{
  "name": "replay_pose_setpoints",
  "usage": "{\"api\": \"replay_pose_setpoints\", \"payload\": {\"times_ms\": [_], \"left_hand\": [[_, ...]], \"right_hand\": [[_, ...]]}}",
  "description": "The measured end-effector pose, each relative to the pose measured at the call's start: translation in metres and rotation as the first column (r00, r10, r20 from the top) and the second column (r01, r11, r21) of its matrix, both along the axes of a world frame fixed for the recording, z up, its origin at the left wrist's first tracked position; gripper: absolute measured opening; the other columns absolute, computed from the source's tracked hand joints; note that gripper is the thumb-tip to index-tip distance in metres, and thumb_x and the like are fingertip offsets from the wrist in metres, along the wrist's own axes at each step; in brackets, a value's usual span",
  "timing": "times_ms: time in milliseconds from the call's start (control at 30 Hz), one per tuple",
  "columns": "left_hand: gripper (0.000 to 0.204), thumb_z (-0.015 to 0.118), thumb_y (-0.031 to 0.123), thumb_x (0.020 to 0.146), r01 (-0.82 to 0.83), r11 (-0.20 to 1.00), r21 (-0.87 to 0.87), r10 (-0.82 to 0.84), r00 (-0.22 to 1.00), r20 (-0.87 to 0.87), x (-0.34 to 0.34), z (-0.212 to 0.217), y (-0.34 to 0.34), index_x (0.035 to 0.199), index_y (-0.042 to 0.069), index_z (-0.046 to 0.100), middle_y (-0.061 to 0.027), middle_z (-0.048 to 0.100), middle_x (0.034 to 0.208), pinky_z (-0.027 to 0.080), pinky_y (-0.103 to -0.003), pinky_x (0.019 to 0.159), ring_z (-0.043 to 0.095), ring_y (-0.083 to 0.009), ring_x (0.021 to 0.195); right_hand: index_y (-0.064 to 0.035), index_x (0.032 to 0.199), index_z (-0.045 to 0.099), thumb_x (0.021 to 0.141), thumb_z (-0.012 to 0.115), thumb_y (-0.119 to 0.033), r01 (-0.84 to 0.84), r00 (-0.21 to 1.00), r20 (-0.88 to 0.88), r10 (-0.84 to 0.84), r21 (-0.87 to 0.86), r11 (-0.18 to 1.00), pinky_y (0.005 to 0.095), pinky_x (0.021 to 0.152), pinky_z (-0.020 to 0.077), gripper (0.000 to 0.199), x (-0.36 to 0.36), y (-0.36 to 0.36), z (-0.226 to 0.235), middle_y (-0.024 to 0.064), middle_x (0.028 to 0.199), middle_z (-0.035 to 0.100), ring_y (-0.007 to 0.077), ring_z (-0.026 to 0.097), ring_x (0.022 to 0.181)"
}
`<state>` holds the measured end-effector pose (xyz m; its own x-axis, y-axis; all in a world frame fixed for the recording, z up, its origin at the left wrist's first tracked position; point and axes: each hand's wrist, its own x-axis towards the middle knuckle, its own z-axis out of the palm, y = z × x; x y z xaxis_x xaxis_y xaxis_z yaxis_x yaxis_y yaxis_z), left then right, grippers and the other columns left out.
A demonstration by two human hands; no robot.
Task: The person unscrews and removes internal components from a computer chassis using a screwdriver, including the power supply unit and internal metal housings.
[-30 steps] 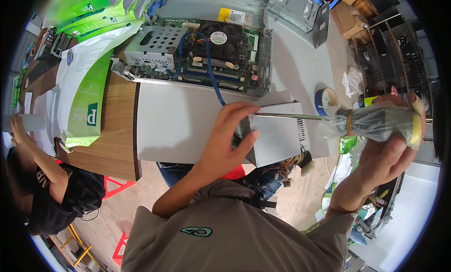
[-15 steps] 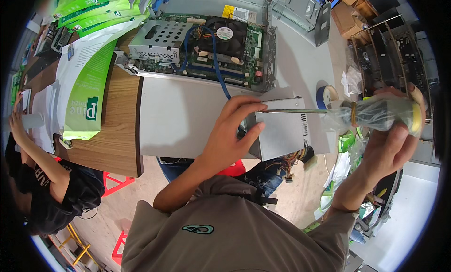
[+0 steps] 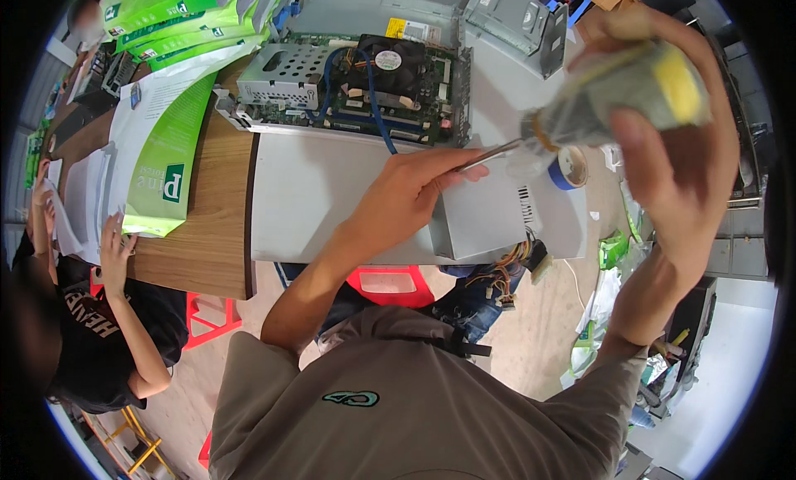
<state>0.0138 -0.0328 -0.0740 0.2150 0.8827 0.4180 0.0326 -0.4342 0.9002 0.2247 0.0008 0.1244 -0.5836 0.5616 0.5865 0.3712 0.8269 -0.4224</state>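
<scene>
My right hand, raised at the right and blurred by motion, is closed around the thick handle of a screwdriver. The handle is wrapped in clear plastic, with a yellow end. Its metal shaft slants down leftward to my left hand, whose thumb and fingertips pinch together at the tip. Whether a small screw sits there too, I cannot make out. Below those fingers, a grey metal power supply box stands at the table's near edge, its bundle of coloured cables hanging over.
Behind my hands lies an opened computer case with a green motherboard, black fan and metal drive cage. A roll of blue tape is right of the box. Green paper packs pile up at left; a co-worker's hands handle papers there.
The screwdriver has tilted, its handle rising up and left with my right hand. My left fingers have closed at its tip. The co-worker's hand has moved right along the papers.
</scene>
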Motion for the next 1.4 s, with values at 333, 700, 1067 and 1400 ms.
{"api": "replay_pose_setpoints", "payload": {"times_ms": [333,700,1067,1400], "left_hand": [[0.018,0.056,-0.015,0.091,0.068,0.990,-0.121,-0.090,0.980,-0.179,-0.010,0.017,0.014,0.095,-0.004,0.070,-0.0084,0.075,0.089,0.055,-0.030,0.086,0.073,-0.0181,0.090],[0.006,0.066,-0.009,0.089,0.026,0.986,-0.167,-0.055,0.984,-0.172,-0.012,0.022,0.014,0.094,-0.006,0.068,-0.0093,0.076,0.088,0.056,-0.029,0.083,0.073,-0.0147,0.088],[0.011,0.073,-0.006,0.088,0.171,0.955,-0.244,-0.158,0.985,0.071,-0.008,0.028,0.011,0.098,-0.004,0.070,-0.0084,0.077,0.093,0.056,-0.030,0.084,0.074,-0.0162,0.089],[0.010,0.073,-0.006,0.089,0.015,0.991,-0.132,-0.032,0.991,-0.132,-0.007,0.036,0.014,0.098,-0.004,0.071,-0.0112,0.077,0.095,0.057,-0.030,0.085,0.072,-0.0159,0.089]], "right_hand": [[0.0021,0.122,0.060,0.096,0.072,-0.021,-0.002,0.857,0.510,-0.073,0.145,0.989,0.0380,0.080,0.0540,0.037,-0.036,-0.011,0.042,0.0145,0.102,0.069,0.0268,0.067,0.085],[0.0001,0.108,0.066,0.098,0.072,-0.025,-0.241,0.729,0.666,0.159,0.033,0.970,0.0416,0.083,0.0529,0.028,-0.046,-0.003,0.076,0.0153,0.105,0.068,0.0307,0.068,0.089],[-0.0011,0.122,0.063,0.103,0.066,-0.031,-0.413,0.731,0.565,0.383,-0.081,0.907,0.0438,0.089,0.0533,0.036,-0.036,0.012,0.074,0.0158,0.111,0.068,0.0332,0.068,0.100],[-0.0007,0.119,0.062,0.105,0.063,-0.035,0.346,0.421,0.873,-0.246,0.096,0.933,0.0443,0.092,0.0533,0.037,-0.060,-0.049,0.114,0.0159,0.106,0.069,0.0317,0.067,0.105]]}}
